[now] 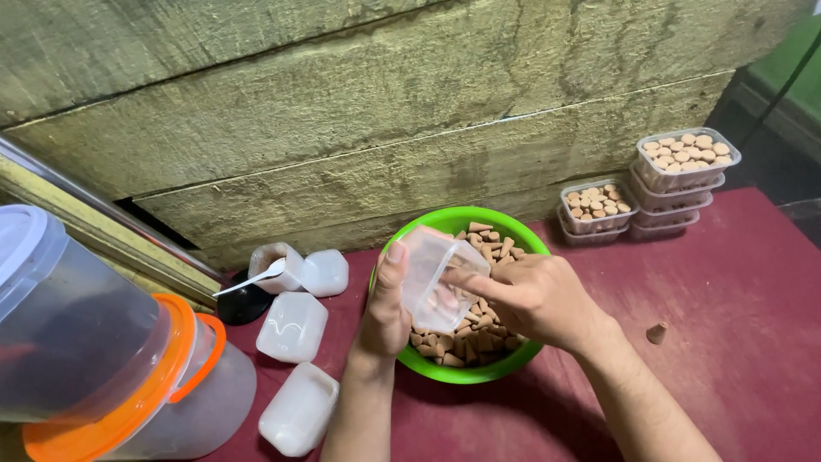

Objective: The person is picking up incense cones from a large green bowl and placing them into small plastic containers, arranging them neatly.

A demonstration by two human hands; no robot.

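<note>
Maroon tabletop, both hands (462,295) gripping clear box (432,278) over green bowl (428,364)

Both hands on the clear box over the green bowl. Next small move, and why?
Probably tilt the small clear box upright and start loading cones from the green bowl. The left hand grips its side, the right hand pinches its rim, and it looks empty; filled boxes are stacked far right.

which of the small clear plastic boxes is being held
The empty clear box over the green bowl, gripped by the left hand and right hand. The other boxes sit on the red cloth.
</note>
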